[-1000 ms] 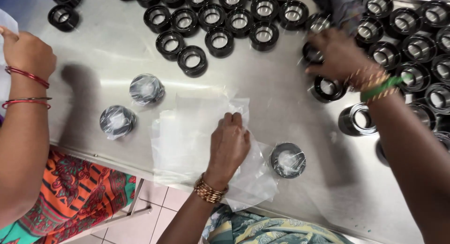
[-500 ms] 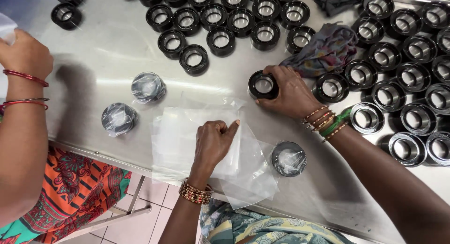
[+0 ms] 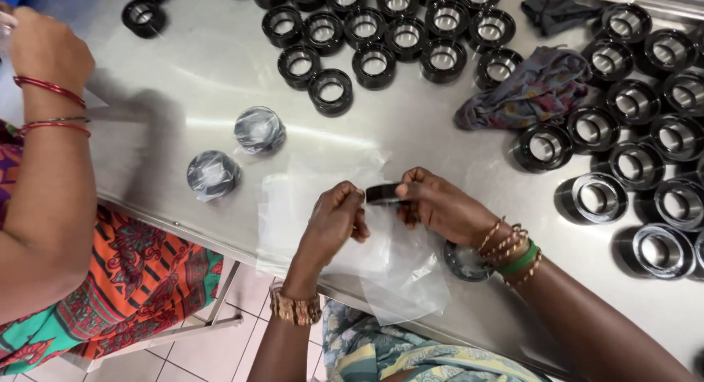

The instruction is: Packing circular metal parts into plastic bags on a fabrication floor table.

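Ring: you hold a black ring [image 3: 383,193], short and glossy, edge-on, just above the clear plastic bags [image 3: 323,206].
Right hand: your right hand [image 3: 440,206] pinches the ring's right side between thumb and fingers.
Left hand: your left hand [image 3: 334,219] is closed narrow at the ring's left edge, fingers on bag film; whether it grips the ring, you cannot tell.
Bagged rings: two wrapped rings [image 3: 258,129] lie left of the ring; another [image 3: 463,263] sits under your right wrist.
Loose rings: rows of black rings [image 3: 374,63] lie beyond the ring.
Cloth: a patterned cloth [image 3: 532,89] lies up and right of the ring.
Co-worker: another person's arm [image 3: 44,155] is far left of the ring.
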